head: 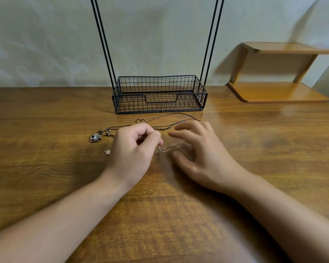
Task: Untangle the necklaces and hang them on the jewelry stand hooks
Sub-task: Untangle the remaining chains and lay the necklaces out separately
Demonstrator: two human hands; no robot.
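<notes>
Two necklaces lie tangled on the wooden table (46, 114), just in front of the stand (158, 93), with bare grained wood stretching wide to the left, right and toward the viewer. The stand is black wire: a rectangular mesh basket as base, thin paired rods rising out of view at top, its hooks not visible. The cord necklace (171, 118) is dark and thin, its long axis running left to right, loops at the right, a metal camera charm (95, 138) and beads at its left end. The chain (171, 147) is fine and pale, also lying roughly left to right between the hands, with a small charm (107, 152) left of the left hand. Left hand (135, 147) is curled, fingertips pinching the chain. Right hand (199, 149) hovers blurred, fingers spread and lightly bent; whether it touches the chain I cannot tell. A wooden shelf (273, 92) sits at far right against the wall.
</notes>
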